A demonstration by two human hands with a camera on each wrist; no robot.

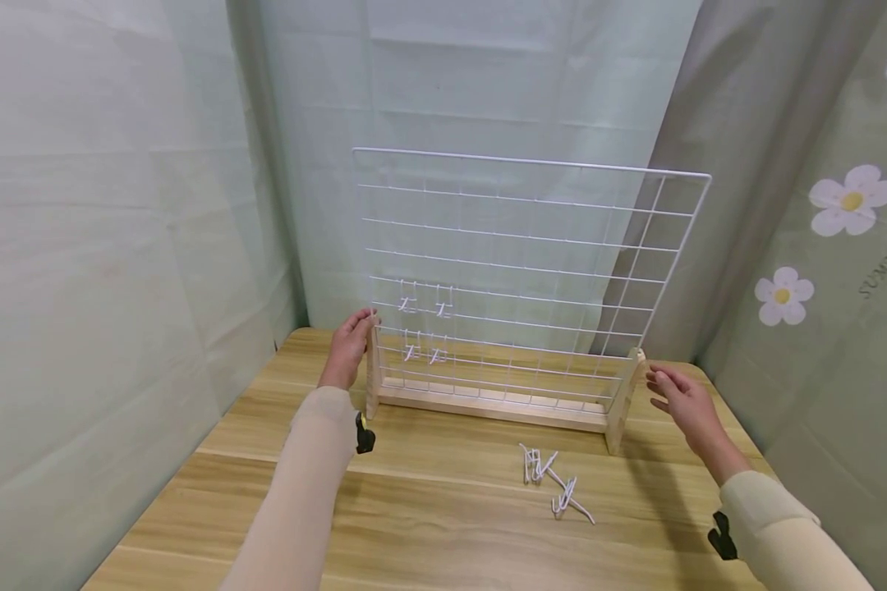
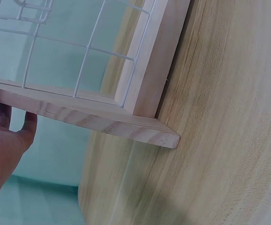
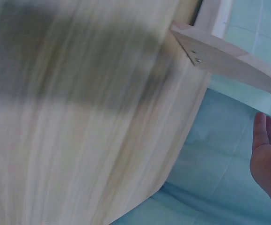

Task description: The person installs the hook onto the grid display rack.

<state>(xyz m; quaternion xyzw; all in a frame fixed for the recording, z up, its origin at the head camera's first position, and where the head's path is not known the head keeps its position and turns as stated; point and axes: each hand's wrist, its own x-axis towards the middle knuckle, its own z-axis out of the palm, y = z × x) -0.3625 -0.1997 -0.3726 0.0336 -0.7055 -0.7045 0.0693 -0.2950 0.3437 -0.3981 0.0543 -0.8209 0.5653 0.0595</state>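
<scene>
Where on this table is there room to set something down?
The widest bare patch of table lies before the wooden stand, between the left sleeve and loose hooks. Another lies between that sleeve and the left curtain. It's crowded where those hooks lie, and at the stand's left end, where the left hand holds it.

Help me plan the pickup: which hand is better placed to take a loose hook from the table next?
Probably the right hand: it holds nothing, and the loose hooks lie nearer to it on the table. The left hand grips the left upright, farther away.
</scene>
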